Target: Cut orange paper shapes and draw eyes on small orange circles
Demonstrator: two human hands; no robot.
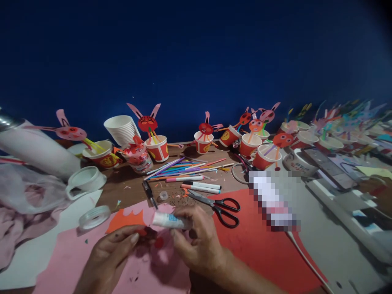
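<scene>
1. Two hands meet low over the pink paper (76, 253) on our bench; our left hand (107, 255) pinches a small red paper piece (143, 232), fingers closed on it.
2. Just right of that piece, our glue tube (168, 221) lies nearly level, long axis left to right, its tip toward the left hand.
3. Our right hand (199, 241) grasps the tube's right end; scissors (220, 206) lie beyond.
</scene>
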